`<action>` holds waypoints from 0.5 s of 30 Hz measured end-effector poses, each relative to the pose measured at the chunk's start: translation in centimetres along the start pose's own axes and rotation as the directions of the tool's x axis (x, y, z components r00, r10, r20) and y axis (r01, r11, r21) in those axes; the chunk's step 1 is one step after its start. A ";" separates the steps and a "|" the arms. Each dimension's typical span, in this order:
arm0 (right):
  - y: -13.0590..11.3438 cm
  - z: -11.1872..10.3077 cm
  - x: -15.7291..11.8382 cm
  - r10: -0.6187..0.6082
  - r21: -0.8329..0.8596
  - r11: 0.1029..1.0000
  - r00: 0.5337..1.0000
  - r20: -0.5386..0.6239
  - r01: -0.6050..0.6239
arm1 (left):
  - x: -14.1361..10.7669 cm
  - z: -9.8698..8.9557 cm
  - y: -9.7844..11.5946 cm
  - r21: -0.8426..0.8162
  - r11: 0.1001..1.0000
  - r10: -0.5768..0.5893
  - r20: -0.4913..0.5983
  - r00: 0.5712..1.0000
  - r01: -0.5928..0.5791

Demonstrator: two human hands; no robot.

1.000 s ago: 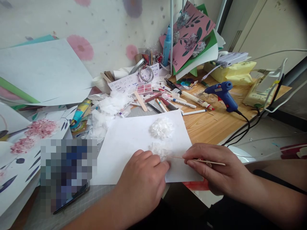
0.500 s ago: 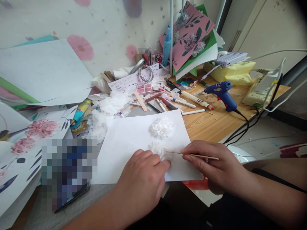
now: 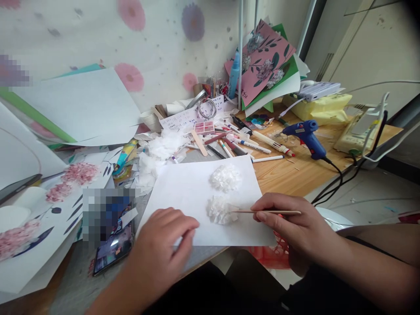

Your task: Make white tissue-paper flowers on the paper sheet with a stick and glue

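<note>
Pinched between the thumb and fingers of my right hand (image 3: 282,221) is a thin wooden stick (image 3: 244,211). Its tip reaches the right side of a ruffled white paper flower (image 3: 219,210). A second white paper flower (image 3: 226,178) lies just above it, both on a white sheet of paper (image 3: 182,186). My left hand (image 3: 164,240) is over the sheet's lower left part, apart from the flowers. Its thumb and index finger are spread with nothing visible between them; the other fingers are partly hidden.
Torn white tissue paper (image 3: 164,144) is heaped behind the sheet. Markers (image 3: 252,144) and a craft stick (image 3: 199,143) lie nearby. A blue glue gun (image 3: 306,135) with a cord is at right. A phone (image 3: 114,245) and a pink-flower picture (image 3: 80,175) are at left.
My left hand has let go of the lower flower and moved left, uncovering it. My right hand still holds the stick at the flower. The view has shifted slightly.
</note>
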State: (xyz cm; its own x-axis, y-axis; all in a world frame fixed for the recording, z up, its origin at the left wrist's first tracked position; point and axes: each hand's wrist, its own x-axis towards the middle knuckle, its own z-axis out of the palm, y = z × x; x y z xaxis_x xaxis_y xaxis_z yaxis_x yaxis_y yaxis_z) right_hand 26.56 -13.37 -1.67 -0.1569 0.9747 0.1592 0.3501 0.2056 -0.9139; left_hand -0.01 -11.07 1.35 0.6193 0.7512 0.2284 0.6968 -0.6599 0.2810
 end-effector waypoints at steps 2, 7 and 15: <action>0.1 0.2 0.0 0.003 -0.010 1.000 1.000 0.000 -0.003 | -1.5 -0.9 -1.5 0.057 0.993 -0.095 -0.071 0.993 0.099; 0.3 0.6 0.1 0.033 -0.032 0.999 0.999 -0.020 -0.033 | -4.6 -2.1 -4.5 0.214 0.936 -0.270 -0.072 0.960 0.279; 0.6 0.7 0.0 0.095 -0.041 0.995 0.995 -0.026 -0.096 | -6.3 -2.2 -6.5 0.296 0.898 -0.298 -0.132 0.945 0.325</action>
State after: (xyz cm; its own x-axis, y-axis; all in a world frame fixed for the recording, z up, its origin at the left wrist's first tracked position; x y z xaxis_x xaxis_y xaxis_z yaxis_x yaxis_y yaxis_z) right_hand 26.13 -13.28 -2.49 -0.0990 0.9917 0.0814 0.4013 0.1147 -0.9087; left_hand -9.20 -11.47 0.10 0.3299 0.9089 0.2551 0.9342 -0.3533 0.0505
